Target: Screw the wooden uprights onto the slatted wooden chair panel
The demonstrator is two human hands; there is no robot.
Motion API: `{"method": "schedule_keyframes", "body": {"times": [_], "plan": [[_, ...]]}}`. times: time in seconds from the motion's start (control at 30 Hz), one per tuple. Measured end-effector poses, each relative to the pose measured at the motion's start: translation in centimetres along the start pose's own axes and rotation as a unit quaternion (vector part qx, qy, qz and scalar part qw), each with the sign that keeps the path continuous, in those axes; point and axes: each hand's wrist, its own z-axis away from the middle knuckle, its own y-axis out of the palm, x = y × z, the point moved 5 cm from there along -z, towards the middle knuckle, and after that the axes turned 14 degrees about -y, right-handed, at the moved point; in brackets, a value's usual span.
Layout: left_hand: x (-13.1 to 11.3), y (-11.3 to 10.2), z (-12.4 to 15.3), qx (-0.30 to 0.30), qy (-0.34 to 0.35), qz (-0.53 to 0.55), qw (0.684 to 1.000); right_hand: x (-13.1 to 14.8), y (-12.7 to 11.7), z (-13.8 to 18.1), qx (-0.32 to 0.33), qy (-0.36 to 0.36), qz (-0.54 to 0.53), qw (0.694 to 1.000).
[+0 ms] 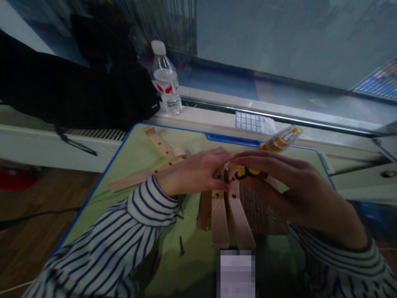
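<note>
My right hand (294, 182) is closed around a yellow-and-black screwdriver (248, 172), its tip end pointing down at the wooden pieces. My left hand (206, 169) pinches the top of two light wooden slats with holes, the left slat (220, 223) and the right slat (242, 223). Both slats lie side by side on a brown board (263, 211) dotted with small holes. Beyond my right fingers shows a clear, yellow-capped part (281, 139); I cannot tell whether it joins the screwdriver. The slats' upper ends are hidden by my fingers.
Two joined wooden slats (161, 145) lie at the left of the green, blue-edged table (105, 215). A loose screw (181, 246) lies nearer me. A water bottle (167, 82) stands on the sill behind, beside a black bag (77, 87). A pixelated patch covers the bottom.
</note>
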Motion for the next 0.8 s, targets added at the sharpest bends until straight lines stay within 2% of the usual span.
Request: {"method": "schedule_keyframes", "body": {"times": [0.5,0.8], "plan": [[0.0,-0.1,0.1,-0.003,0.007,0.002,1.000,-0.7,-0.2,0.4,-0.030,0.016,0.069,0.997],[0.0,-0.1,0.0,-0.002,-0.009,-0.015,1.000,-1.1,-0.2,0.4,-0.037,0.043,0.068,0.996]]}}
